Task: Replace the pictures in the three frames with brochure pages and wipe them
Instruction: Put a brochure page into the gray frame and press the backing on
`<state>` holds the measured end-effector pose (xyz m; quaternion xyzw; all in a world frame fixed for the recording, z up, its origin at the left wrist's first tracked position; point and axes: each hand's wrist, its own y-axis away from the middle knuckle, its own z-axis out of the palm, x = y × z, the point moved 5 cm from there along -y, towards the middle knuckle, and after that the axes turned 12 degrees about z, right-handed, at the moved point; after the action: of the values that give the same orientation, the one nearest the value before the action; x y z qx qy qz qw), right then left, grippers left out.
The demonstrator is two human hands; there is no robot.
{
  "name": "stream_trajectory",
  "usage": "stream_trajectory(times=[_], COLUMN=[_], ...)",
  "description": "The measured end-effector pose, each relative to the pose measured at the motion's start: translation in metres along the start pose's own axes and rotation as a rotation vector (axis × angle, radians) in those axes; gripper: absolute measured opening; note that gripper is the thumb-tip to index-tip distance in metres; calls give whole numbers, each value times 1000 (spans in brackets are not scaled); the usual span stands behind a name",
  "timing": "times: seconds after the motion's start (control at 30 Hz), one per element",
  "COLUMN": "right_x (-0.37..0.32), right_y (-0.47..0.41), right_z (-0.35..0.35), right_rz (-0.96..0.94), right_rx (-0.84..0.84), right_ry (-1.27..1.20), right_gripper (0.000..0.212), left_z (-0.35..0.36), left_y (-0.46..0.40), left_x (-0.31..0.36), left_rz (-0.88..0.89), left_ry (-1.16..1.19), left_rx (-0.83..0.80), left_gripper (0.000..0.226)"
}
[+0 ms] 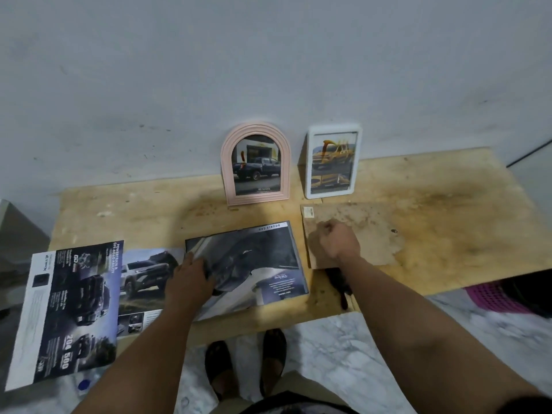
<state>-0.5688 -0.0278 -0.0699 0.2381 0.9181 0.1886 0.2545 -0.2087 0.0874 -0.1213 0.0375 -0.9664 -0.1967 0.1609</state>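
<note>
Both hands down on the counter [149,213].
Left hand [191,279] flat, open, on brochure page [268,258]; right hand [339,242] curled, fingers on backing board [367,231]; grip unclear.

glossy paper brochure page [248,261]; stained bare plywood table [448,222]; matt pink frame [255,164].

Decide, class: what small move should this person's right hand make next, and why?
Probably lift the brown backing board and bring it over the brochure page. The right hand rests on the board, the left hand presses the page flat, and the pink arched frame and white frame already show truck pictures.
</note>
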Motion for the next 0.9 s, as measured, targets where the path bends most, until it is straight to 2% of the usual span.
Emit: stream_trajectory(times=[0.2, 0.27, 0.33, 0.4, 0.47, 0.53, 0.57, 0.67, 0.7, 0.77, 0.9], right_x=[88, 111, 130, 140, 143, 149, 153, 161, 161, 164, 163], right_y=[-47, -52, -57, -63, -65, -66, -63, -60, -57, -56, -44], right_z=[-56, -67, -68, -67, -62, -56, -57, -62, -68, -75, -87], right_rz=[469, 654, 793, 767, 736, 834, 773, 723, 685, 642, 601], right_rx=[125, 131, 113, 83, 23, -8, 21, 92, 129, 148, 129], right_ry=[-219, -310, -424, -485, -601, -699, -793, -868, -885, -992, -1061], right_gripper=[54, 58, 67, 69, 51, 35, 31, 53, 47, 11, 29], left_z=[5, 4, 0, -3, -6, -7, -7, -9, -10, -9, -4], left_y=[-9, -10, -8, -5, -3, -2, -2, -2, -2, -4, -4], left_x=[-4, -2, 2, 6, 10, 13, 13, 15, 16, 14, 6], left_rz=[-155, -200, -224, -251, -263, -261, -261, -256, -250, -255, -266], left_ry=[198, 248, 293, 315, 325, 336, 339, 361, 371, 386, 405], left_rx=[2, 24, 62, 90, 105, 112, 115, 117, 112, 101, 77], left_gripper=[70, 66, 50, 34, 28, 25, 24, 24, 22, 21, 38])
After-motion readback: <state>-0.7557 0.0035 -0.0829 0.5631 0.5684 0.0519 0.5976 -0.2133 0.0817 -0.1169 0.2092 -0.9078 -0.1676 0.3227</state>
